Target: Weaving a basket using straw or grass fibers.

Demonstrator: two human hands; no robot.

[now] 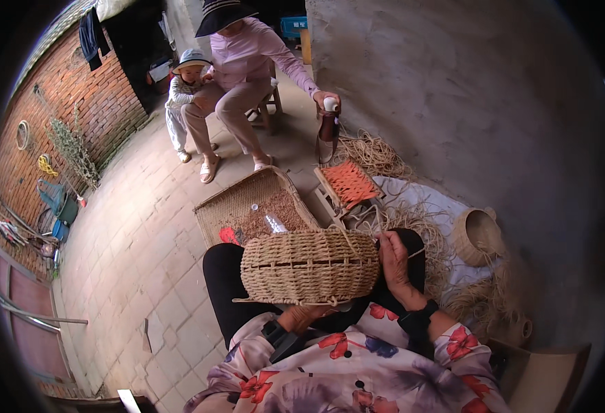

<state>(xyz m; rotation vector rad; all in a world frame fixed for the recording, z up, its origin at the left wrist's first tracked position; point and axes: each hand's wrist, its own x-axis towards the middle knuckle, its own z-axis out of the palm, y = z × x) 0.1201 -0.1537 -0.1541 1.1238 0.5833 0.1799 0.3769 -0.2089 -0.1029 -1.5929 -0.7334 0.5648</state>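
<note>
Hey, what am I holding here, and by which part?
The woven basket, apparently: your left hand is under its near edge, the grip itself hidden. Your right hand seems to pinch a cord strand beside the basket's right end.

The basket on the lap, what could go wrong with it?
The basket might tip off the legs if the left hand, mostly hidden low against it, moves away. The thin strand at the right hand could slip loose. The messy strands on the white sheet might tangle.
</note>
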